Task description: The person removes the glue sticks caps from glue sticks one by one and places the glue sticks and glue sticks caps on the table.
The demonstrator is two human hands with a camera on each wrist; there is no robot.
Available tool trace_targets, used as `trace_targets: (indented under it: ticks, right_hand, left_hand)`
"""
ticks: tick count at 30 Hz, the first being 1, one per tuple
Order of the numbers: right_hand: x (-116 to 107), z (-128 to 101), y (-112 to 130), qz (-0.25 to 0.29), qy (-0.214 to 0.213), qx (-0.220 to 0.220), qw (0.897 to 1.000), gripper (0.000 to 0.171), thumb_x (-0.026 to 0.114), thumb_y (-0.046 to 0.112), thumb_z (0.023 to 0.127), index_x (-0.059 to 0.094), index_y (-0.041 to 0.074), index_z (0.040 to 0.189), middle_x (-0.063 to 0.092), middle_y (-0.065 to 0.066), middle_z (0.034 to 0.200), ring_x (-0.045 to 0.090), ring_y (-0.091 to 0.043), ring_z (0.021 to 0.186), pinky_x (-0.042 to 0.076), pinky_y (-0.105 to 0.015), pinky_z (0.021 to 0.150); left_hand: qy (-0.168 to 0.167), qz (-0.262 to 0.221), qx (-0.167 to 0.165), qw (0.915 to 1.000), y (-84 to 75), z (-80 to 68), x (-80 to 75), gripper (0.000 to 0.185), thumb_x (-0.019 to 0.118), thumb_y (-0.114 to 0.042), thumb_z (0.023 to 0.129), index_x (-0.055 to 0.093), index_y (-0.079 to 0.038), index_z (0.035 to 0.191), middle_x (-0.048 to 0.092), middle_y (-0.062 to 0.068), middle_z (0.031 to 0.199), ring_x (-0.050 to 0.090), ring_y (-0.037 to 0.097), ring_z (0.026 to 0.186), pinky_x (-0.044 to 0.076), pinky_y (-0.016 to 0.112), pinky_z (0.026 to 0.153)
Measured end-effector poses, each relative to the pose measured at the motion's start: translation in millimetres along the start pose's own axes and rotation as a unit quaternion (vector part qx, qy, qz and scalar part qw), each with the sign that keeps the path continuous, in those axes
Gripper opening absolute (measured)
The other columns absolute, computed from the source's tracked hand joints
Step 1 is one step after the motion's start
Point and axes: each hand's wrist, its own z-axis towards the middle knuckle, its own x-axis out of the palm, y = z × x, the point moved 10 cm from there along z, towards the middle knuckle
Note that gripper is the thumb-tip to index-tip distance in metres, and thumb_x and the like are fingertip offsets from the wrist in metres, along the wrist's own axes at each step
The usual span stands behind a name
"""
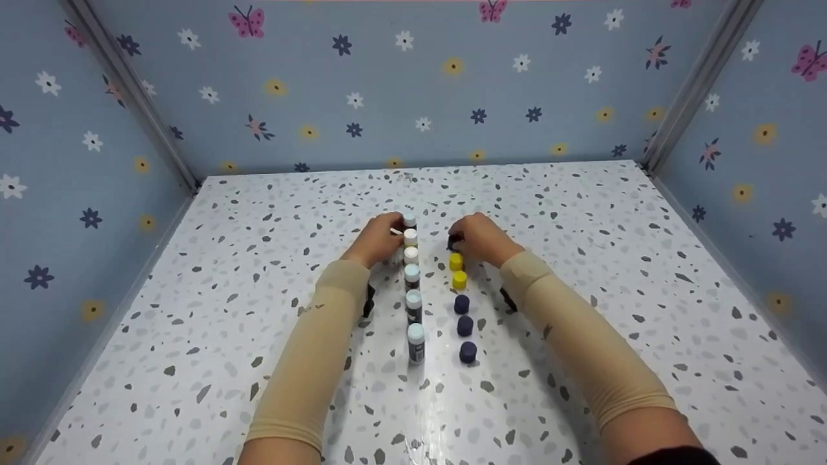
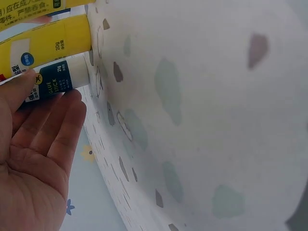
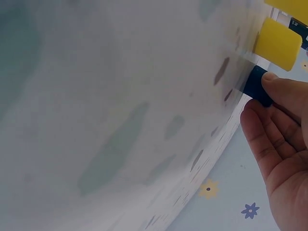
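At the far end of a row of upright glue sticks (image 1: 412,284), the left hand (image 1: 378,240) pinches the last glue stick (image 2: 60,82) between thumb and fingers, seemingly steadying it in line; its blue label reads "GLUE STICK". To the right runs a parallel row of loose caps (image 1: 462,303), yellow then dark, and the right hand (image 1: 479,239) pinches the farthest, a dark blue cap (image 3: 256,85). Everything stands mid-surface (image 1: 581,258), between flowered walls (image 1: 413,84).
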Motion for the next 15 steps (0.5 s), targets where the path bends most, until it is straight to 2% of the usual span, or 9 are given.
trace_targets:
  ticks: [9,15]
  right_hand:
    - [2.1,2.6,-5.2,0.005,0.013,0.034,0.999,0.037,0.070,0.006,0.105,0.068,-0.002,0.142,0.074,-0.021,0.133,0.071,-0.033,0.122,0.056,-0.048,0.111]
    - [4.1,1.3,-8.3,0.011,0.021,0.040,0.999,0.036,0.069,0.007,0.106,0.069,-0.003,0.140,0.074,-0.022,0.133,0.071,-0.033,0.120,0.057,-0.047,0.110]
  left_hand:
    - [0.009,0.005,-0.009,0.9999,-0.1,-2.0,-0.2,0.034,0.060,-0.010,0.111,0.063,-0.003,0.144,0.066,0.018,0.146,0.064,0.034,0.137,0.051,0.048,0.117]
    - [0.027,0.027,-0.025,0.9990,3.4,-6.5,-1.2,0.046,0.059,-0.006,0.109,0.055,-0.002,0.154,0.061,0.019,0.153,0.060,0.036,0.142,0.053,0.049,0.115]
